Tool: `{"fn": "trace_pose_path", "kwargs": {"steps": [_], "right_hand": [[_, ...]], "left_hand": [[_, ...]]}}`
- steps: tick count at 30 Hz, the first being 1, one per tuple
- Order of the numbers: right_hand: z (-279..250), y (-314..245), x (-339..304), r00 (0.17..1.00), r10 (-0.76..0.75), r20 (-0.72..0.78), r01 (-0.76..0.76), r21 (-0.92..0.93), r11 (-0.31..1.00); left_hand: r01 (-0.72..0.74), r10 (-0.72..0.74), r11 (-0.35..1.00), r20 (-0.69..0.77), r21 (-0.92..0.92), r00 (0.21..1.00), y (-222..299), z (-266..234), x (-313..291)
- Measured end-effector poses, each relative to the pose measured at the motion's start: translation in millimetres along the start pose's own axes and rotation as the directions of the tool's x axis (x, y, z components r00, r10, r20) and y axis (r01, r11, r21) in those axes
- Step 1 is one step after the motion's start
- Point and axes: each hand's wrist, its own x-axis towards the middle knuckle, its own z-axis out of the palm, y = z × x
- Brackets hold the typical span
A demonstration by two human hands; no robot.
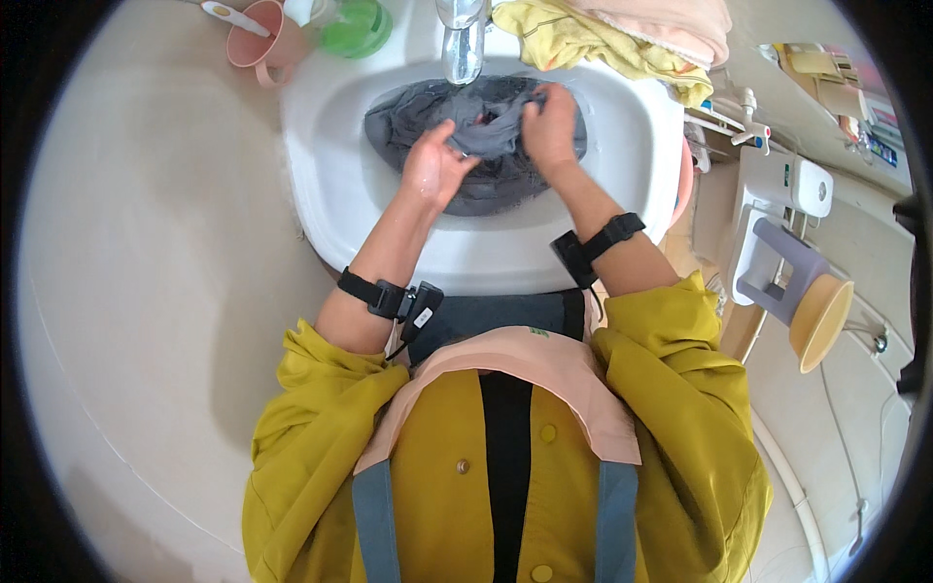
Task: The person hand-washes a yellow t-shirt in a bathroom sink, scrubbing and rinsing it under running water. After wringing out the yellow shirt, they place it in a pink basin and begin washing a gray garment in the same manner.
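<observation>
While both hands work in the basin, the scene reads as follows.

Garment: a dark grey wet cloth (505, 165) lies bunched in the bowl of the white washbasin (321, 185), under and just in front of the tap.
Left hand: the left hand (434, 167) rests on the near left part of the cloth, fingers loosely spread and curled, thumb toward a raised fold in the middle; it presses on the fabric, but I cannot tell whether it pinches any.
Right hand: the right hand (549, 126) is closed on a gathered ridge of the cloth at its upper right, fingers bent tight around the fabric.
Fold between hands: a paler grey ridge of fabric runs from one hand to the other, lifted a little above the rest.
Tap: a chrome tap (463, 39) stands at the far rim, its spout over the cloth.
Wrists: each forearm carries a black strap with a small black device (408, 301).
Far rim, left: a pink cup (258, 44) and a green bottle (358, 27).
Far rim, right: a yellow towel (583, 44) with a peach one on top.
Clothing: yellow sleeves pushed up, pink-and-grey apron.
</observation>
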Motion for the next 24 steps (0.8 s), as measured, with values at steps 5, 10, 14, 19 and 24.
{"fn": "trace_pose_path", "kwargs": {"steps": [5,10,14,19,24], "right_hand": [[10.4,29.1,-13.1,0.99,-0.023,0.141,0.037,-0.101,0.994],[27.0,36.3,-34.0,0.834,-0.146,0.533,0.173,-0.001,0.985],[30.9,44.4,-23.3,0.907,0.299,0.296,-0.309,-0.015,0.951],[-0.3,-57.6,-38.9,0.738,0.239,0.631,-0.511,0.291,0.809],[-17.2,-106.5,-80.3,0.867,-0.202,0.456,0.162,0.126,0.979]], "left_hand": [[-0.064,0.097,0.986,-0.226,0.152,0.969,-2.7,-37.8,20.2],[-0.048,0.14,0.947,-0.276,0.317,0.951,-11.2,-55.9,27.7],[0.053,-0.021,0.991,-0.242,0.127,0.97,-9.9,-47.1,22.0],[0.301,-0.28,0.954,-0.354,0.005,0.892,4.6,-3.2,-4.2],[0.3,-0.215,0.899,0.275,-0.319,0.937,-33.8,-31.8,15.1]]}}
